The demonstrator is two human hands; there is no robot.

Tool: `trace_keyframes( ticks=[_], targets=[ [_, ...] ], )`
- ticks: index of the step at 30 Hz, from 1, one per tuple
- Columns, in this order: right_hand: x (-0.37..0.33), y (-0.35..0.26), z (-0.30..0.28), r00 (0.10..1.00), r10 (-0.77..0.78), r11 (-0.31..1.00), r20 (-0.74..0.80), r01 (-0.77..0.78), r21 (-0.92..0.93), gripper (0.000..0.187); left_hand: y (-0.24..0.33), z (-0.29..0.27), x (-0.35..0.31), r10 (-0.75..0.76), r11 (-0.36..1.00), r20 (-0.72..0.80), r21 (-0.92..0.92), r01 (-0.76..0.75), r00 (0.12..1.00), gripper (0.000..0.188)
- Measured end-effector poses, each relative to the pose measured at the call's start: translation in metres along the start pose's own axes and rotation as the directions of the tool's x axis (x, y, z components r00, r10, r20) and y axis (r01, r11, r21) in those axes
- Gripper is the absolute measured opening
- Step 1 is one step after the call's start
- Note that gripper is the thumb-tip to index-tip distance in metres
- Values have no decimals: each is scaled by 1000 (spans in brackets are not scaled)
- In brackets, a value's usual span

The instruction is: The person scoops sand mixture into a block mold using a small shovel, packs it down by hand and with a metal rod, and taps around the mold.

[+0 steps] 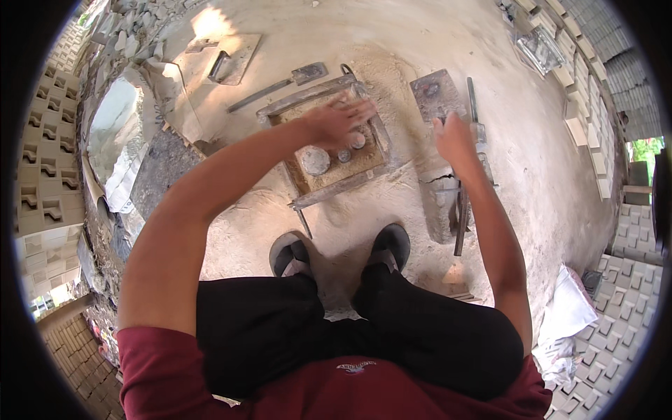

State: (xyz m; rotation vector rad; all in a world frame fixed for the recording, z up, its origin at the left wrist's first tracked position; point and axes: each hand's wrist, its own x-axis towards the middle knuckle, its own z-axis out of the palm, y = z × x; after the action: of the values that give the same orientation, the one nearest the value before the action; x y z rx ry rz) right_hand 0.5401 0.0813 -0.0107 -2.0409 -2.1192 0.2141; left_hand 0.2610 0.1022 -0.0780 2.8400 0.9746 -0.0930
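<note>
Likely masonry workshop: stacked pale blocks [633, 301] both sides, dusty floor [539, 231], worn rectangular frame [343, 189].

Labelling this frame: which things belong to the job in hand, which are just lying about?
Likely in the job:
- wooden frame, under the left hand
- round lumps inside it
- dark square plate, by the right hand

Probably lying about:
- white sack, far right
- patterned blocks, far left

Rough, weathered wood on the frame [343, 187], chalky matt faces on the discs [315, 161], dull, stained metal, by its look, on the plate [431, 89]; powdery matt floor [234, 241], crinkled plastic-looking sack [570, 306]; matt cloth trousers [434, 315], cloth shirt [336, 393], smooth matt blocks [50, 155]
</note>
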Motion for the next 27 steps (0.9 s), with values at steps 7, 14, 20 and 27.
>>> trace_keyframes(
  ticks=[7,14,20,27],
  targets=[
    [32,11,81,987,55,993,149,-69,93,37,-39,6,-3,-152,986,-218,40,164,964,64],
    [41,-3,122,983,186,931,-4,-175,321,41,-44,10,-10,-262,965,-188,-52,257,947,61],
    [30,7,120,977,210,927,-23,-192,321,41,-57,16,-18,-423,903,-254,-202,380,870,63],
    [35,38,119,989,139,917,-57,-107,383,43,-58,12,-8,-499,839,-233,-371,398,835,63]
  ],
)
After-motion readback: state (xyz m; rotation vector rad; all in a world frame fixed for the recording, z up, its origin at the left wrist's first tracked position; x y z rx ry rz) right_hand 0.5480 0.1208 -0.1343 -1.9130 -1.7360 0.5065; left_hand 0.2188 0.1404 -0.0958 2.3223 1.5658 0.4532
